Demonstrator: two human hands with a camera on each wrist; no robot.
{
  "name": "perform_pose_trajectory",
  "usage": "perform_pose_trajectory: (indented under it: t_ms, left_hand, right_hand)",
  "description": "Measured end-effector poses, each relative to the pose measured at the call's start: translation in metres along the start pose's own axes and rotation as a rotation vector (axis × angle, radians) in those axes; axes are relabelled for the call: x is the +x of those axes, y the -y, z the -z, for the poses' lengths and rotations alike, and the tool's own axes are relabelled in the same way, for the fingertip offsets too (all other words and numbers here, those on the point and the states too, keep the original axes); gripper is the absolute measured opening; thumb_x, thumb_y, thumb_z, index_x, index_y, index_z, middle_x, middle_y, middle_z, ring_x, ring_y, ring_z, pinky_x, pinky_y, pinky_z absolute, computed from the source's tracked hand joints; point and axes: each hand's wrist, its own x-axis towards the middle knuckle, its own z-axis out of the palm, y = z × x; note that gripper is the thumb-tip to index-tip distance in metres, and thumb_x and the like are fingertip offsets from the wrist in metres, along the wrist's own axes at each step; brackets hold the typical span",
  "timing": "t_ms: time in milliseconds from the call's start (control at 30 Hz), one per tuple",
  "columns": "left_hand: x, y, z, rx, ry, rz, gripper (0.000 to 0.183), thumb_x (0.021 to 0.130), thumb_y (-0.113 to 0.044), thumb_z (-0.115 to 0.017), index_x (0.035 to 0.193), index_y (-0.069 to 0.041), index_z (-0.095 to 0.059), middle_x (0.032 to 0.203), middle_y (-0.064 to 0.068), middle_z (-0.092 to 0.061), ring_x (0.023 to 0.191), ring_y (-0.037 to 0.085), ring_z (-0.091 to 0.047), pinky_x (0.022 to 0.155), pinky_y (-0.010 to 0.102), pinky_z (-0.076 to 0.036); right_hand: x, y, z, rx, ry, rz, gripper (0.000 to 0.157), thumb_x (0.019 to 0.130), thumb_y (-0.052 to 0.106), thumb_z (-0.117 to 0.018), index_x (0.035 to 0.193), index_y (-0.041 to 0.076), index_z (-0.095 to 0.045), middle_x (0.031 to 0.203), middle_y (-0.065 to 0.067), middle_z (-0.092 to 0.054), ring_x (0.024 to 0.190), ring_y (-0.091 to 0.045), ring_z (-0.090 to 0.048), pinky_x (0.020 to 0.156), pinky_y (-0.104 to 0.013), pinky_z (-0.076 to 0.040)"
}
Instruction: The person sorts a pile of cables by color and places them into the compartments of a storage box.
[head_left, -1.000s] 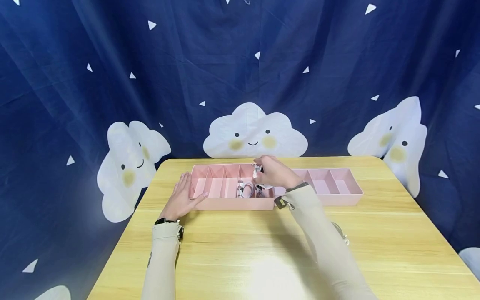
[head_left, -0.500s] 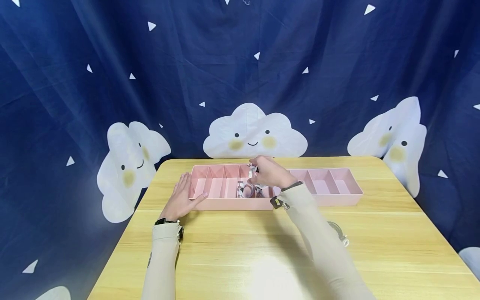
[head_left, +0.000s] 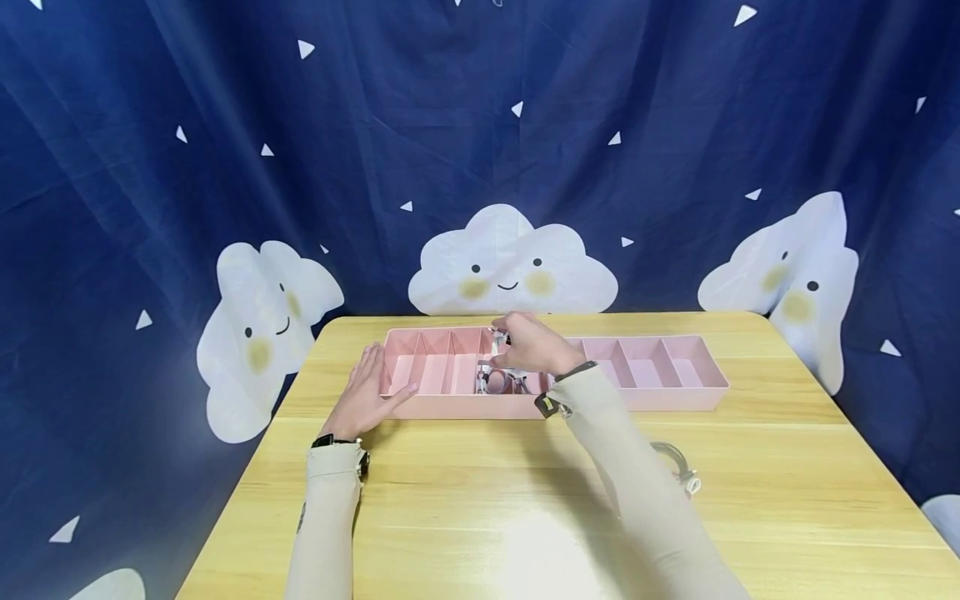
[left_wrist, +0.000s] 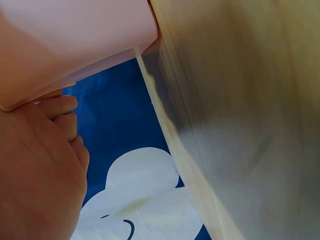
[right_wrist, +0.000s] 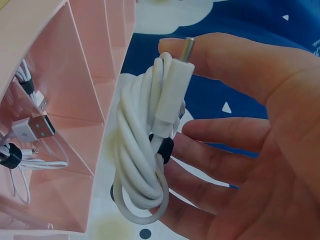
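Observation:
My right hand (head_left: 534, 344) holds a coiled white charging cable (right_wrist: 142, 135) with a black tie round it, over the right part of a pink divided box (head_left: 465, 407). In the right wrist view, the cable's plug points up near my thumb. Other bundled cables (head_left: 497, 381) lie in the box's compartments; one shows a USB plug (right_wrist: 40, 127). Against the box's left end rests my left hand (head_left: 365, 400), fingers extended and thumb along the front wall. The left wrist view shows that hand (left_wrist: 42, 170) touching the box's side.
A paler pink divided box (head_left: 675, 400) adjoins on the right, partly behind my right arm. A coiled grey cable (head_left: 672, 454) lies on the wooden table (head_left: 450, 500) beside my right sleeve. Behind the table hangs a blue curtain (head_left: 450, 125) with clouds.
My right hand has shifted a little to the left over the pink box with the cable. More of the grey cable on the table shows beside the sleeve. The left hand stays put.

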Motion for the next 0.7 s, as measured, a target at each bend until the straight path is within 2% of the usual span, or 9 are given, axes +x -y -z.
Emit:
perform_pose_trajectory:
  t_ms: [200,367,433,500,567,700]
  left_hand:
    - [-0.0002,-0.0003,0.0002,0.007,-0.008,-0.009,0.115,0.094,-0.071,-0.057,0.164,0.003,-0.005,0.175,0.019,-0.004,0.163,0.038,-0.003,0.131,0.062,-0.011]
    - [0.0002,-0.0003,0.0002,0.011,-0.012,-0.008,0.115,0.093,-0.074,-0.055,0.165,0.002,-0.005,0.175,0.020,-0.006,0.164,0.038,-0.003,0.131,0.062,-0.011]
    - [0.0002,-0.0001,0.0003,0.012,-0.010,-0.007,0.116,0.093,-0.074,-0.055,0.165,0.002,-0.005,0.175,0.020,-0.006,0.164,0.038,-0.003,0.131,0.063,-0.010]
    - [0.0002,0.0000,0.0005,0.010,-0.005,-0.005,0.116,0.093,-0.073,-0.056,0.165,0.002,-0.005,0.175,0.019,-0.005,0.164,0.037,-0.002,0.131,0.063,-0.010]
    - [0.0000,0.0001,0.0004,0.008,-0.003,-0.002,0.116,0.093,-0.073,-0.056,0.164,0.003,-0.005,0.175,0.019,-0.004,0.164,0.037,-0.001,0.131,0.063,-0.009]
    - [0.0000,-0.0001,0.0003,0.005,-0.004,-0.002,0.116,0.093,-0.072,-0.057,0.164,0.003,-0.005,0.175,0.018,-0.003,0.164,0.037,-0.002,0.131,0.062,-0.009]
  right_hand:
    - [0.0018,-0.0003,-0.0018,-0.018,-0.013,0.038,0.059,0.083,0.012,-0.083,0.135,-0.007,-0.063,0.145,-0.024,-0.061,0.137,-0.036,-0.058,0.118,-0.046,-0.046]
    - [0.0034,-0.0005,-0.0039,-0.013,-0.012,0.053,0.054,0.082,0.012,-0.083,0.131,-0.005,-0.067,0.140,-0.021,-0.065,0.122,-0.032,-0.067,0.114,-0.044,-0.051]
    - [0.0046,-0.0008,-0.0049,-0.008,-0.007,0.054,0.049,0.082,0.012,-0.083,0.126,-0.003,-0.069,0.139,-0.020,-0.066,0.110,-0.028,-0.070,0.112,-0.044,-0.052]
    - [0.0053,-0.0006,-0.0054,-0.011,-0.005,0.048,0.048,0.082,0.013,-0.083,0.126,-0.003,-0.070,0.139,-0.020,-0.066,0.105,-0.025,-0.070,0.112,-0.044,-0.052]
    - [0.0061,-0.0007,-0.0059,-0.009,0.003,0.046,0.047,0.083,0.013,-0.083,0.125,-0.003,-0.070,0.139,-0.020,-0.066,0.093,-0.023,-0.067,0.110,-0.043,-0.053]
    - [0.0075,-0.0013,-0.0067,-0.008,0.016,0.047,0.047,0.084,0.013,-0.082,0.126,-0.004,-0.069,0.134,-0.018,-0.069,0.086,-0.021,-0.062,0.103,-0.041,-0.055]
